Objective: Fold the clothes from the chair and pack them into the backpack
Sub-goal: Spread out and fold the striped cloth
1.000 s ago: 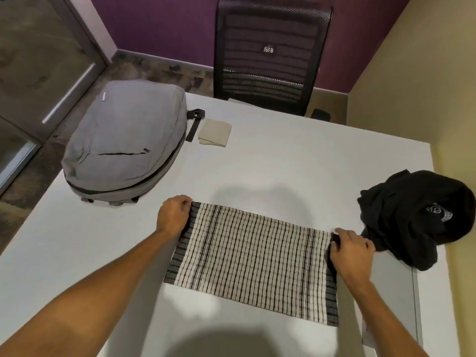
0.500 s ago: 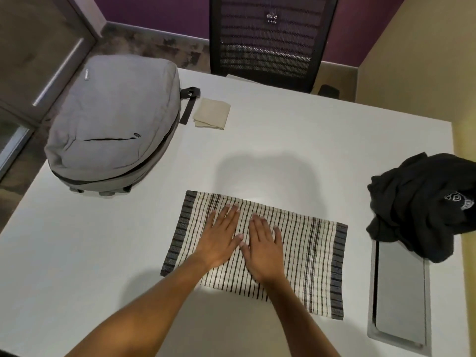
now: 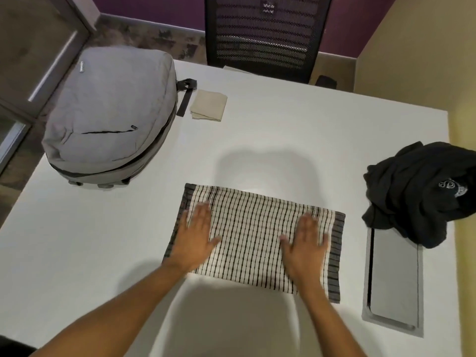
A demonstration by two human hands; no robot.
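Nearest the camera, both forearms reach in over the white table [image 3: 270, 119]. The left hand [image 3: 195, 238] and the right hand [image 3: 306, 243] lie palm-down with fingers straight, pressing flat on the checked cloth [image 3: 252, 240]; neither grasps anything. The fingertips are smeared by motion blur, so exactly how far they are spread is hard to tell.

The checked cloth is folded into a flat rectangle, cream with thin dark lines crossing in a grid and a grey band along each short end. It lies on the near middle of the table, its long axis running left to right and tilted slightly, the left end farther from the camera than the right. The left hand rests near the left band, the right hand near the right band.

Just right of the cloth, a grey metal flap [image 3: 394, 279] is set into the tabletop. Beyond that, a crumpled black garment [image 3: 417, 186] lies at the table's right edge. Farther left sits the grey backpack [image 3: 113, 117], lying flat, and just beside its strap a small folded beige cloth [image 3: 208, 105]. At the far side stands the black mesh chair [image 3: 265, 34].
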